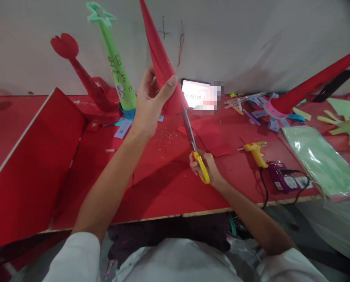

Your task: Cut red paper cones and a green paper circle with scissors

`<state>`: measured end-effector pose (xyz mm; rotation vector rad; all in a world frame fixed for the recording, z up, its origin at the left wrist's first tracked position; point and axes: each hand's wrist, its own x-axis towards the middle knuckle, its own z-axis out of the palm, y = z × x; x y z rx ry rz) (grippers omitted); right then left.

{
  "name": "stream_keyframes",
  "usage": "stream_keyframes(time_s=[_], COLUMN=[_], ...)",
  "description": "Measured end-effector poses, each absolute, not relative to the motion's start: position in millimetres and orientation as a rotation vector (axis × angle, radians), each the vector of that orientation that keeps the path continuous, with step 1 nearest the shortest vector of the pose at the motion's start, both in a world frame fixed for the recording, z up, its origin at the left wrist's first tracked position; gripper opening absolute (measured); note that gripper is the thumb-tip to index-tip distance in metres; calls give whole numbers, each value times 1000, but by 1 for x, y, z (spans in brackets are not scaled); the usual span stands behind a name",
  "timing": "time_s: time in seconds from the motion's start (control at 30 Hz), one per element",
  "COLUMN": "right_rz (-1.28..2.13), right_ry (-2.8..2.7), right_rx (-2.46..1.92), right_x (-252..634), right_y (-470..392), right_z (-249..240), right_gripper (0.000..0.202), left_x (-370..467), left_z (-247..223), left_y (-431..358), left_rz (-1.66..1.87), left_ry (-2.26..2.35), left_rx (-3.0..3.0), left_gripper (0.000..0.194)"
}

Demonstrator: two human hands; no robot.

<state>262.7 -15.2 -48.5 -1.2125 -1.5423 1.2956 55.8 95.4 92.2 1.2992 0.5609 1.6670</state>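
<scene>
A tall red paper cone (161, 53) is held up, tilted, over the table. My left hand (154, 96) grips it near its wide lower end, thumb in front. My right hand (206, 166) is closed around the yellow handles of a pair of scissors (189, 129). The scissor blades point up, and their tips meet the cone's lower right edge. Whether the blades have paper between them I cannot tell. Below the cone, flat red paper (216, 137) and small scraps lie on the red table (163, 196).
A green decorated cone (116, 64) and a red tulip-topped stand (83, 74) stand at left, beside a red board (46, 164). To the right are a yellow glue gun (255, 152), a purple power box (282, 178), a green packet (322, 160) and a red cone (318, 80). A screen (195, 94) leans behind.
</scene>
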Motion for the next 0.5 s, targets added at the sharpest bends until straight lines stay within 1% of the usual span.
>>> stream_keyframes(time_s=[0.2,0.33,0.4,0.5], right_rz=[1387,1387,1377,1365], right_ry=[-1421,-1424,-1439,-1459], right_rx=[-1234,-1220,-1163,-1073], right_x=[259,260,260,259], right_y=[-18,-17,-16,-15], right_z=[-38,-42,-45,-49], right_gripper=[63,65,70,81], left_x=[56,57,57,57], left_z=[91,91,91,93], left_y=[94,96,96,94], left_rz=[1655,1655,1680,1711], left_ry=[616,555,567,552], left_rx=[1280,1269,1273,1278], left_gripper=[25,31,33,30])
